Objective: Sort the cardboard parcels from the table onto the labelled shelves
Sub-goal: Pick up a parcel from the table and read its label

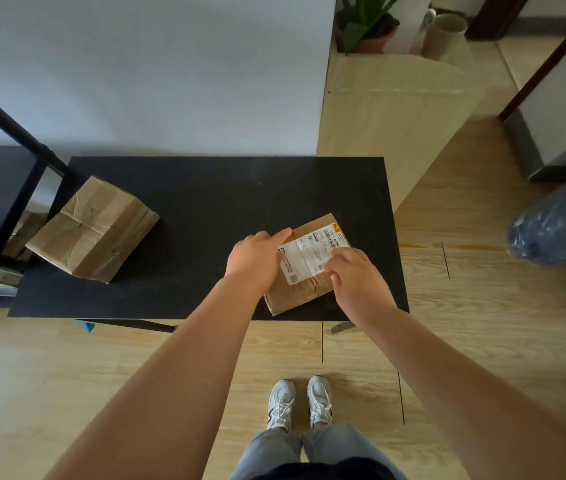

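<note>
A small cardboard parcel (305, 289) with a white shipping label lies near the front right of the black table (205, 202). My left hand (257, 258) rests on its left edge with fingers spread over the label's corner. My right hand (354, 275) touches its right side, fingertips on the label. Neither hand has lifted it. A larger taped cardboard parcel (92, 230) sits tilted at the table's left edge.
A black metal shelf frame (7, 174) stands to the left, with cardboard pieces on its lower level. A light wooden cabinet (389, 116) stands behind the table on the right, with potted plants beyond. A blue plastic bag (558, 223) lies on the floor at right.
</note>
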Available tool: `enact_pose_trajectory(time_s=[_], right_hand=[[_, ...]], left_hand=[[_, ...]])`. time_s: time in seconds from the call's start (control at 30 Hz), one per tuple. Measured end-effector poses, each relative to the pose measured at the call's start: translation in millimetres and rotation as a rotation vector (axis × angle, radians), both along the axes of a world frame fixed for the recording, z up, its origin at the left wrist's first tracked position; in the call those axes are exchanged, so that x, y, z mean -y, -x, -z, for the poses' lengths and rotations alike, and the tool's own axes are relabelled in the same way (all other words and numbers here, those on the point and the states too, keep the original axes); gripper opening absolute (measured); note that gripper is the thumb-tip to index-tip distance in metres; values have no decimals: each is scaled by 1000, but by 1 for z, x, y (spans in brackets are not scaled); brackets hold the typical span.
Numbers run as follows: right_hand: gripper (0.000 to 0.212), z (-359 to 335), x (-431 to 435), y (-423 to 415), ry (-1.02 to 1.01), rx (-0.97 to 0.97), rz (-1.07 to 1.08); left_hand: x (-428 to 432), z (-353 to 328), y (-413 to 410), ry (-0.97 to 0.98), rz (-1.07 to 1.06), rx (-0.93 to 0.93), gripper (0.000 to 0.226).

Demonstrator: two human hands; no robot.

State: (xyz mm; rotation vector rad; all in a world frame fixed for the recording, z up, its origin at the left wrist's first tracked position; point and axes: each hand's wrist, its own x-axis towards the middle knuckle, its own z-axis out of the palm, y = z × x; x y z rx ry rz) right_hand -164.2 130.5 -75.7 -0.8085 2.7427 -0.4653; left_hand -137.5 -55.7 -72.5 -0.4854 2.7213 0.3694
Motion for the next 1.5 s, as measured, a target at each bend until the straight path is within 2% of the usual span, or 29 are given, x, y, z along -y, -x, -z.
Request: enact_pose_trajectory(time_s=[0.1, 0.23, 0.4, 0.63, 0.73, 1.07, 1.17, 1.27, 1.4, 1.5], right_hand=[[33, 3, -2, -3, 68, 7, 92], [50, 8, -6, -7, 146, 10, 277], [67, 9, -4, -10, 157, 284, 433], [53, 20, -2, -7, 168, 673, 460], [50, 18, -3, -4, 215, 774, 492], [45, -20, -4, -2, 459, 740, 556], [40, -40, -5, 0, 575, 780, 565], [46, -53, -6, 2, 693, 811, 567], [43, -66, -7, 1, 805, 869, 503], [43, -73, -3, -2, 824, 875, 445]], left_hand=[[-6, 2, -14, 33, -33, -42, 57], [-20, 7, -26, -2, -175, -107, 47], [-31, 11, -30, -163, -392, -68, 45], [-35, 16, -38, -429, -563, 2, 64], [-33, 13, -42, -589, -598, 12, 51], [-38, -24, -63, -891, -935, -278, 42], [-35, -46, -69, -972, -968, -360, 48], [-30, -68, -74, -1064, -982, -408, 58], [-25, -90, -82, -1139, -936, -429, 38], [-23, -96, -91, -1140, -945, -472, 34]])
